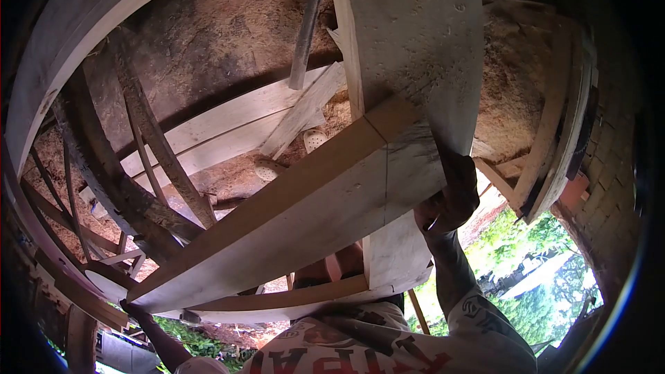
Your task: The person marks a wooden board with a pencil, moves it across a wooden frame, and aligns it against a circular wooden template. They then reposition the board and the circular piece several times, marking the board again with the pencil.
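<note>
A thick, squared wooden beam lies slantwise in front of me, with a dark line drawn across it near its right end. My right hand has its fingers bent around that right end. At the far lower left, my left hand grips the opposite end; most of its fingers are hidden by the wood. Under the beam's right part runs a wide pale plank, its surface pitted in places. Close to my body, another long board passes below the beam.
Curved timber arches along the upper left. Dark, rough poles lean beneath it. Pale boards and a short offcut rest on the sawdust-covered ground. More long boards stand at the right beside a brick surface.
</note>
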Tool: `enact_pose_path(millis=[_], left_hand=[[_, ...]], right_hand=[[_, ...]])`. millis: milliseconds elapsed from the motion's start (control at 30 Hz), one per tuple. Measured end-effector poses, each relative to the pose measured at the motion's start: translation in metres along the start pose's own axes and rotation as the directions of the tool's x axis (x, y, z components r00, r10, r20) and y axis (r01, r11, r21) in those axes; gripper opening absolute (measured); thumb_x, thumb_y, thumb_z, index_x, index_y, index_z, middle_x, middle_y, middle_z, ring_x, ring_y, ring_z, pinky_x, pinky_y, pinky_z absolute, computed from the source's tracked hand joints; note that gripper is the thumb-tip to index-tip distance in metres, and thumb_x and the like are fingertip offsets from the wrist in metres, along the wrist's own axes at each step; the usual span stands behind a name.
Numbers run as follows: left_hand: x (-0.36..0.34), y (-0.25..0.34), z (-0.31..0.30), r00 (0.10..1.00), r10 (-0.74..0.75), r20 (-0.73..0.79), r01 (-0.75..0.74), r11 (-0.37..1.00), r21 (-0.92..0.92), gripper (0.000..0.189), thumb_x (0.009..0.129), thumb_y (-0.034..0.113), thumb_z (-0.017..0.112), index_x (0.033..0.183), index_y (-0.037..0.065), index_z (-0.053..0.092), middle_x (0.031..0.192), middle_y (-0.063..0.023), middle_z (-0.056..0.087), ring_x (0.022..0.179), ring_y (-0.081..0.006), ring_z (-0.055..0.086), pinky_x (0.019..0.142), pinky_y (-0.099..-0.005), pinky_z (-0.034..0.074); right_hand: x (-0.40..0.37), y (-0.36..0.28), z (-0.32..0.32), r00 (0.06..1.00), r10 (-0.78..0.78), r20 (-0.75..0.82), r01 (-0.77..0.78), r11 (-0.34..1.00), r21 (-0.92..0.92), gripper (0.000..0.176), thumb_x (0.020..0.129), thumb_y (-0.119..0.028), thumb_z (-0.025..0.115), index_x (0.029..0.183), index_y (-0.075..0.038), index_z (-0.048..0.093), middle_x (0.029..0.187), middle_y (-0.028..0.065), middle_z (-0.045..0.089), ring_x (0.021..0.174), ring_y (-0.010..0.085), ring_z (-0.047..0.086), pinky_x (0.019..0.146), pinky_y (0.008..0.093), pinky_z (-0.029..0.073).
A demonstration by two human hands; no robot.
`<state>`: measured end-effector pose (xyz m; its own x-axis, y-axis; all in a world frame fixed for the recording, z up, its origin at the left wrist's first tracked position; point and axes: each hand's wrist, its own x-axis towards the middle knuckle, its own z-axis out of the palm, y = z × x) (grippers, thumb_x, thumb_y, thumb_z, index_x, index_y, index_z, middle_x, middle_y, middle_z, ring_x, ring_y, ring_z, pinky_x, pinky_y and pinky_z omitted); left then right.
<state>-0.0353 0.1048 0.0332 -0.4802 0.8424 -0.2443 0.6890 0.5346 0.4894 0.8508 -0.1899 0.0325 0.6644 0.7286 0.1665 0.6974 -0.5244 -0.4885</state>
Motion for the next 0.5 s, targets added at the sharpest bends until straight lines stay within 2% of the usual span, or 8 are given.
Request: enact_pose_path(millis=[200, 233, 300, 333, 400, 433, 500], left_hand=[[0.008, -0.004, -0.004, 1.000, 0.005, 0.023, -0.006, 0.999, 0.034, 0.074, 0.099, 0.059, 0.037, 0.155, 0.012, 0.024, 0.159, -0.0115, 0.024, 0.146, -0.0289, 0.021, 0.120, -0.0479, 0.013], [0.012, -0.010, -0.005, 1.000, 0.010, 0.001, -0.010, 0.999, 0.042, 0.069, 0.099, 0.058, 0.036, 0.150, 0.012, 0.030, 0.154, -0.0122, 0.030, 0.143, -0.0294, 0.025, 0.119, -0.0487, 0.016], [0.017, -0.013, -0.003, 0.999, 0.021, -0.045, -0.018, 0.998, 0.057, 0.060, 0.099, 0.055, 0.033, 0.140, 0.012, 0.042, 0.145, -0.0136, 0.040, 0.137, -0.0305, 0.032, 0.115, -0.0502, 0.022], [0.014, -0.009, -0.001, 0.997, 0.024, -0.068, -0.017, 0.994, 0.105, 0.059, 0.099, 0.054, 0.034, 0.138, 0.011, 0.043, 0.142, -0.0134, 0.042, 0.133, -0.0298, 0.035, 0.113, -0.0493, 0.025], [0.004, 0.002, 0.008, 0.992, 0.036, -0.117, -0.012, 0.980, 0.197, 0.056, 0.100, 0.052, 0.035, 0.133, 0.009, 0.046, 0.137, -0.0130, 0.046, 0.126, -0.0284, 0.041, 0.110, -0.0476, 0.031], [0.010, -0.005, 0.004, 0.988, 0.126, -0.092, -0.106, 0.974, 0.201, 0.054, 0.100, 0.051, 0.036, 0.131, 0.007, 0.047, 0.132, -0.0128, 0.048, 0.123, -0.0280, 0.043, 0.107, -0.0474, 0.033], [0.023, -0.026, -0.001, 0.952, 0.303, -0.049, -0.289, 0.937, 0.195, 0.052, 0.101, 0.049, 0.036, 0.125, 0.005, 0.049, 0.123, -0.0124, 0.052, 0.115, -0.0271, 0.046, 0.102, -0.0469, 0.038]], right_hand=[[0.005, 0.004, 0.002, 0.996, -0.091, -0.024, 0.091, 0.996, 0.022, 0.033, 0.077, -0.007, 0.065, 0.106, 0.010, 0.066, 0.103, 0.0211, 0.068, 0.086, 0.0330, 0.065, 0.075, 0.0384, 0.052], [0.006, 0.004, 0.003, 0.995, -0.098, -0.027, 0.098, 0.995, 0.017, 0.033, 0.076, -0.007, 0.065, 0.106, 0.010, 0.066, 0.103, 0.0213, 0.068, 0.086, 0.0333, 0.065, 0.076, 0.0390, 0.052], [0.008, 0.008, 0.006, 0.994, -0.092, -0.054, 0.093, 0.995, 0.022, 0.040, 0.066, -0.008, 0.073, 0.103, 0.003, 0.068, 0.095, 0.0194, 0.065, 0.081, 0.0356, 0.062, 0.071, 0.0401, 0.052], [0.007, 0.008, 0.006, 0.994, -0.087, -0.067, 0.089, 0.996, 0.025, 0.044, 0.060, -0.009, 0.077, 0.102, 0.000, 0.069, 0.091, 0.0185, 0.064, 0.079, 0.0367, 0.061, 0.068, 0.0407, 0.052], [0.003, 0.007, 0.002, 0.999, -0.049, -0.014, 0.049, 0.999, 0.017, 0.040, 0.067, -0.006, 0.071, 0.106, 0.003, 0.068, 0.096, 0.0203, 0.065, 0.084, 0.0369, 0.063, 0.075, 0.0397, 0.052], [0.002, 0.007, 0.000, 0.999, -0.030, 0.011, 0.030, 0.999, 0.014, 0.039, 0.071, -0.004, 0.068, 0.108, 0.005, 0.067, 0.098, 0.0212, 0.066, 0.087, 0.0370, 0.063, 0.079, 0.0393, 0.052], [0.002, 0.007, 0.003, 0.999, -0.044, -0.021, 0.045, 0.998, 0.049, 0.042, 0.068, -0.003, 0.068, 0.110, 0.004, 0.067, 0.099, 0.0204, 0.065, 0.088, 0.0377, 0.063, 0.079, 0.0401, 0.052]])
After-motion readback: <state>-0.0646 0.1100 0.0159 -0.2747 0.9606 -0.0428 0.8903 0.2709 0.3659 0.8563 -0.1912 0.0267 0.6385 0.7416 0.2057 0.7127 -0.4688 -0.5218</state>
